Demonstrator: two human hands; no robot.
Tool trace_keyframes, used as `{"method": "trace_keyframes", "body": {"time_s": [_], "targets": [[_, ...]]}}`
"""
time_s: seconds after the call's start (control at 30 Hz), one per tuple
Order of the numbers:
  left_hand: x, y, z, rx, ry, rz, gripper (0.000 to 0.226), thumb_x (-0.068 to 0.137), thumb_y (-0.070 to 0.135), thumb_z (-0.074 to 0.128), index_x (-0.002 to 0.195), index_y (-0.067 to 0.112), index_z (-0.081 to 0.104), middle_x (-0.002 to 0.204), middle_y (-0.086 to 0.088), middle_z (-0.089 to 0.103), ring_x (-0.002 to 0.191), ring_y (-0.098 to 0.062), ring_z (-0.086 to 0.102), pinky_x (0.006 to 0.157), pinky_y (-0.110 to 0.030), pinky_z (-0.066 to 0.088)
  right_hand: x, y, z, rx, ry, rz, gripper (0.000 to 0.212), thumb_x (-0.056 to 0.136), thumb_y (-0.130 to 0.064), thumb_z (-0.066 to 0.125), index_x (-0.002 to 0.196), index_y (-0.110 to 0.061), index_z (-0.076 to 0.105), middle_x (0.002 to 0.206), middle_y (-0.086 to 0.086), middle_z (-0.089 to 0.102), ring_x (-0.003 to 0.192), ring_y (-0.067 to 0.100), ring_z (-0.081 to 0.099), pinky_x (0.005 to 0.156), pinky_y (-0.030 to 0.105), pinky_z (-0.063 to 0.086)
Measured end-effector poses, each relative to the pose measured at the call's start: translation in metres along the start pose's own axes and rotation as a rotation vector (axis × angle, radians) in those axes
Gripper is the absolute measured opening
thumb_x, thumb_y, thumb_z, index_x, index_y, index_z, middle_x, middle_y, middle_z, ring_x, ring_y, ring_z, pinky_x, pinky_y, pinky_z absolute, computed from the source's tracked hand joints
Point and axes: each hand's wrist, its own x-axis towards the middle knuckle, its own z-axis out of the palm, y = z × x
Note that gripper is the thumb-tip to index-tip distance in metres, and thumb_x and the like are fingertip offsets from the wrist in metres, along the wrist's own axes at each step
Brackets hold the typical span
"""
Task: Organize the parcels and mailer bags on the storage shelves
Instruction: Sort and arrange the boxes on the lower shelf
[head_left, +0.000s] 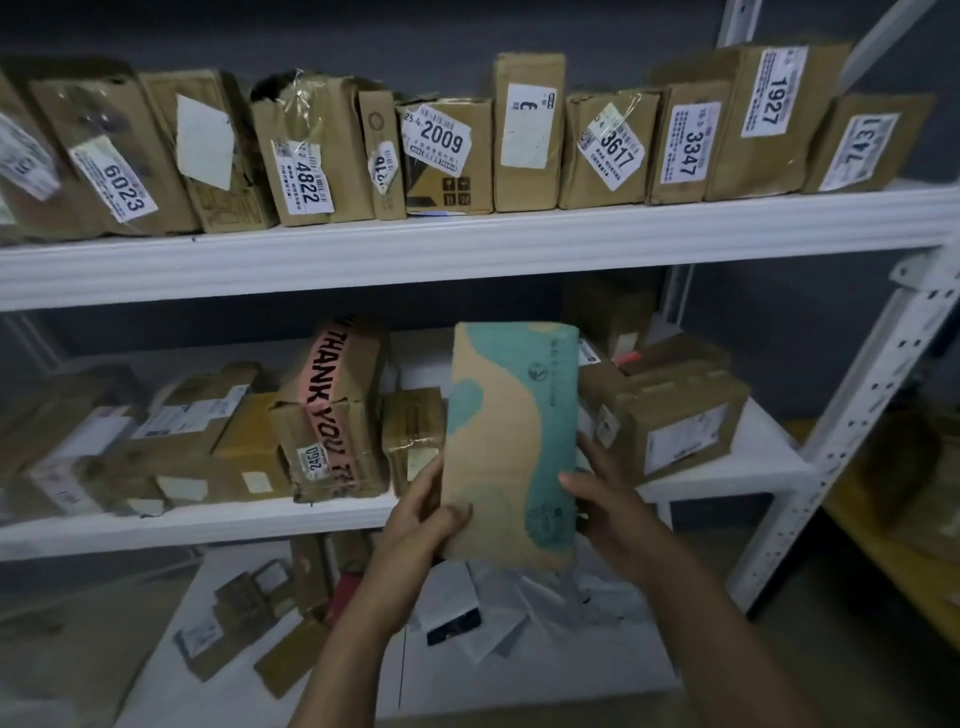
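Parcel (511, 441), tan with teal print, was held upright in front of the middle shelf (208, 525), long axis vertical. Left hand (423, 512) gripped its lower left edge, right hand (605, 499) its lower right edge; neither was nearer. Behind it lay a gap between a small box (413, 431) and a larger box (675, 421). Placement would probably go straight forward.

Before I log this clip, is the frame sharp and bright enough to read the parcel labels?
Head view: dim, bluish light; the white 2009 label on the top shelf reads clearly, while left-edge labels smear; the wide-angle lens bows the white shelf board; middle-shelf boxes sit soft in shadow; the tan-and-teal cardboard parcel in the left hand and right hand is fairly sharp.
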Motion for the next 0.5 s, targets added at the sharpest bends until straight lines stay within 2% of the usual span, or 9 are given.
{"method": "trace_keyframes", "body": {"time_s": [0.07,0.13,0.2,0.3,0.37,0.43,0.5], "targets": [[-0.006,0.005,0.007,0.057,0.027,0.018,0.045,0.088,0.029,0.066,0.13,0.038,0.052,0.118,0.011,0.067,0.104,-0.008,0.065,0.077,-0.026,0.056,-0.017,0.0,-0.004,-0.095,-0.016,0.008,0.094,0.062,-0.019,0.08,0.142,-0.038,0.034,0.122,-0.002,0.066,0.108,0.017,0.065,0.078,0.03,0.055],[-0.011,0.007,0.015,0.122,0.092,0.055,0.043,0.086,0.03,0.065,0.127,0.032,0.054,0.111,0.012,0.069,0.095,0.0,0.066,0.068,-0.017,0.054,-0.031,-0.001,-0.008,-0.212,-0.064,0.031,0.109,0.057,-0.019,0.085,0.146,-0.041,0.026,0.132,-0.001,0.059,0.112,0.015,0.063,0.082,0.033,0.055],[-0.014,0.006,0.019,0.151,0.13,0.071,0.038,0.089,0.019,0.065,0.126,0.024,0.055,0.111,0.008,0.069,0.089,0.002,0.066,0.065,-0.013,0.052,-0.044,-0.003,-0.009,-0.289,-0.07,0.045,0.117,0.055,-0.018,0.087,0.147,-0.045,0.021,0.138,-0.003,0.053,0.116,0.013,0.06,0.086,0.035,0.055],[-0.025,0.003,0.023,0.114,0.102,0.048,0.041,0.089,0.005,0.064,0.125,0.022,0.055,0.11,0.006,0.069,0.092,-0.001,0.067,0.069,-0.016,0.054,-0.056,-0.006,-0.01,-0.377,-0.061,0.043,0.125,0.057,-0.011,0.089,0.148,-0.05,0.012,0.147,-0.007,0.04,0.126,0.011,0.05,0.088,0.034,0.055],[-0.031,0.004,0.025,0.059,0.096,0.045,0.041,0.089,0.005,0.064,0.124,0.025,0.055,0.111,0.005,0.07,0.097,-0.003,0.066,0.074,-0.021,0.056,-0.064,-0.008,-0.01,-0.415,-0.09,0.019,0.129,0.058,-0.013,0.091,0.147,-0.053,0.007,0.149,-0.013,0.034,0.131,0.008,0.043,0.093,0.033,0.053],[-0.035,0.003,0.027,-0.002,0.105,0.047,0.038,0.087,0.021,0.065,0.123,0.027,0.056,0.113,0.005,0.069,0.104,-0.008,0.065,0.084,-0.029,0.056,-0.07,-0.01,-0.008,-0.379,-0.109,0.021,0.116,0.067,-0.021,0.087,0.145,-0.055,0.008,0.143,-0.021,0.037,0.127,0.0,0.043,0.097,0.031,0.05],[-0.04,0.005,0.032,-0.069,0.101,0.013,0.042,0.08,0.039,0.063,0.121,0.034,0.056,0.117,0.007,0.068,0.106,-0.009,0.065,0.088,-0.033,0.053,-0.077,-0.014,-0.004,-0.368,-0.101,0.022,0.096,0.074,-0.034,0.076,0.143,-0.057,0.013,0.138,-0.025,0.04,0.126,0.0,0.043,0.102,0.032,0.046]]}}
